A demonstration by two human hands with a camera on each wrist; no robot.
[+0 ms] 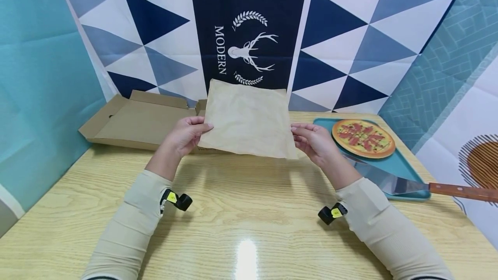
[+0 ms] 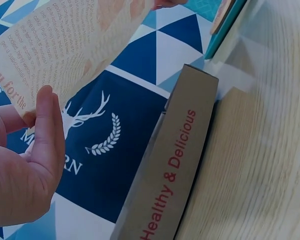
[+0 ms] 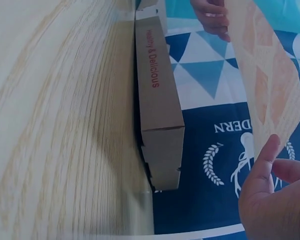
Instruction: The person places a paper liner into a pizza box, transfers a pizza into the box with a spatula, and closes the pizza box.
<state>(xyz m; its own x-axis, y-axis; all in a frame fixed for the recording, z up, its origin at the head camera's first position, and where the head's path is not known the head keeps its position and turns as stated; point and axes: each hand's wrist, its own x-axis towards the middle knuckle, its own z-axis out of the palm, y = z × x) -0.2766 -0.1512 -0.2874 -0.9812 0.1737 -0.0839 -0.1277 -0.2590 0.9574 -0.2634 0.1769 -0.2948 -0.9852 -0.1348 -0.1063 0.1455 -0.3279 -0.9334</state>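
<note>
Left hand and right hand pinch opposite edges of paper, raised above table, box beyond left hand.

Square beige paper sheet, matt, creased; shallow brown cardboard box, matt; pale wood-grained tabletop, glossy; flat silver metal spatula blade, smooth.

A curtained booth, patterned drapes hanging round a table.
</note>
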